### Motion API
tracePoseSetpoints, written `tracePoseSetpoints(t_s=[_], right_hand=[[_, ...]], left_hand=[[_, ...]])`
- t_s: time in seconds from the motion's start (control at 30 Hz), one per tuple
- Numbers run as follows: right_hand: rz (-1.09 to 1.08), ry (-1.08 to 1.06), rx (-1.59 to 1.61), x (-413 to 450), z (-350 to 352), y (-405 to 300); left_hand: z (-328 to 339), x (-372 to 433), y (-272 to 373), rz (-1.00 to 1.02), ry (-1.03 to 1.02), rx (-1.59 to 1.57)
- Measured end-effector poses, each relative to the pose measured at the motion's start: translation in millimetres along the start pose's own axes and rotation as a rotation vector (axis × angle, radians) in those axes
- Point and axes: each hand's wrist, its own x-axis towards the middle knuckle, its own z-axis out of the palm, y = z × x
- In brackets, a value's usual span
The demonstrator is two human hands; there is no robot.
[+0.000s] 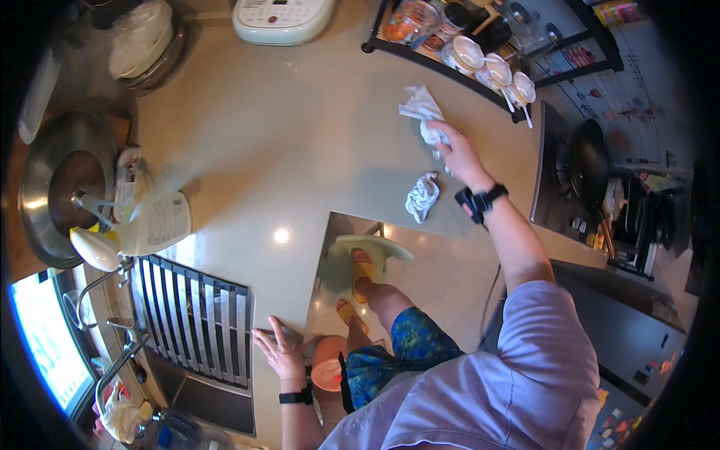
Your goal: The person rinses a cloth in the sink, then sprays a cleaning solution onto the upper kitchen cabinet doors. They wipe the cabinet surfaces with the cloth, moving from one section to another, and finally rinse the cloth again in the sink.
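Note:
My right hand (458, 153) grips a crumpled white wipe (432, 134) against the beige countertop (253, 140). Another white wipe (421, 102), flatter and spread, lies just beyond the fingers; whether the two are joined I cannot tell. A balled-up white wipe (422, 197) sits apart from the hand, close to the counter's inner edge. My left hand (279, 351) rests on the counter edge beside the sink (214, 404), its fingers spread and holding nothing.
A slatted rack (194, 320) covers part of the sink. A spray bottle (157, 225) and a metal lid (95, 129) stand left. At the back are a white appliance (281, 22) and a shelf rack (450, 79) with jars. Right, a black wok (588, 163) sits on the stove (543, 169).

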Motion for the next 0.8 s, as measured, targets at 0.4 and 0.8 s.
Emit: tracePoseSetpoints(t_s=[0.4,0.8], right_hand=[[0.047,0.508,0.391,-56,19,85],[-0.323,-0.037,0.397,-114,106,-77]], left_hand=[[6,-7,1,0.096,0.147,0.069],[37,-73,-19,0.472,0.351,-0.39]])
